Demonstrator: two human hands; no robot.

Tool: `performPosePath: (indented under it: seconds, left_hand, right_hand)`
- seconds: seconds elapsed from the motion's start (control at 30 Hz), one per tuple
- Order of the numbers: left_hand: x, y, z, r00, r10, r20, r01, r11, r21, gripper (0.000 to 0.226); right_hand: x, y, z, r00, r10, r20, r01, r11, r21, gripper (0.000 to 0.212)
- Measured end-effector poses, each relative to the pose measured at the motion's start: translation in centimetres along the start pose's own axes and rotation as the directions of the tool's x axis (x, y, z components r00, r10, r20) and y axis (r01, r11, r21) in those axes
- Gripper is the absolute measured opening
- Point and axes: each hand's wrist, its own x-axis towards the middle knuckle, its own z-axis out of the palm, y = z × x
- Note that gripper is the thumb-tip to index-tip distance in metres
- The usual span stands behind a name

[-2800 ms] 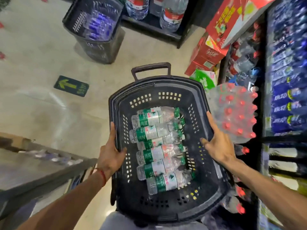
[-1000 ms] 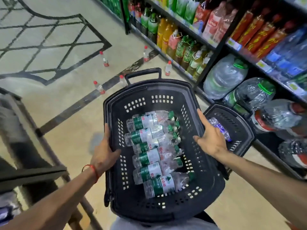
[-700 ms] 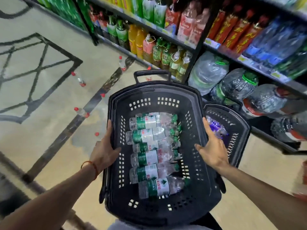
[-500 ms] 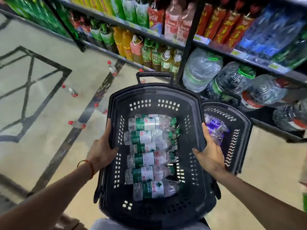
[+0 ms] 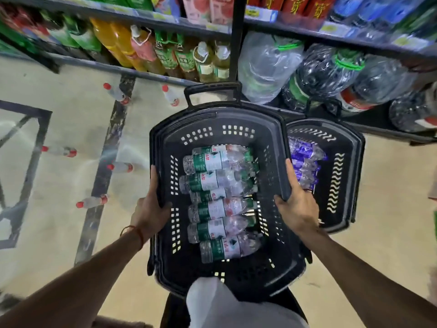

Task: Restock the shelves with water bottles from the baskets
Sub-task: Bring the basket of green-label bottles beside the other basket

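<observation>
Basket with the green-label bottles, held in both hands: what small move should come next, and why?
Probably set the basket down on the floor next to the second basket. The left hand and right hand both grip its side rims, so neither is free to lift a bottle to the shelves.

Nearest water bottle point(image 5: 227, 248): green, white and red label with a short Latin word beside a dark triangle mark; letters too blurred to spell; labels on the other bottles illegible; red cartons point(image 5: 295, 3), top shelf: large yellow Chinese characters, cropped, not readable; shelf-edge price tags point(image 5: 257, 13): print blurred.
</observation>
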Motion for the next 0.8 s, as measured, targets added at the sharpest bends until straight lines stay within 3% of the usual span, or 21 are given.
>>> performPosePath:
  seconds: [0.2, 0.37, 0.8]
  left_hand:
    - [9.3, -0.1, 0.7, 0.985, 0.117, 0.127, -0.125, 0.991, 0.053, 0.119]
    - [16.7, -0.3, 1.7, 0.969, 0.181, 0.169, -0.204, 0.970, 0.135, 0.117]
    - [29.8, -3.3, 5.0, 0.969, 0.234, 0.083, -0.244, 0.960, 0.139, 0.115]
  right_hand:
    - [3.2, -0.2, 4.1, 0.987, 0.157, -0.042, -0.156, 0.987, 0.034, 0.116]
    - [7.2, -0.5, 8.2, 0.977, 0.200, -0.068, -0.194, 0.977, 0.091, 0.117]
    - [18.4, -2.5, 16.7, 0.974, 0.208, -0.087, -0.195, 0.971, 0.138, 0.112]
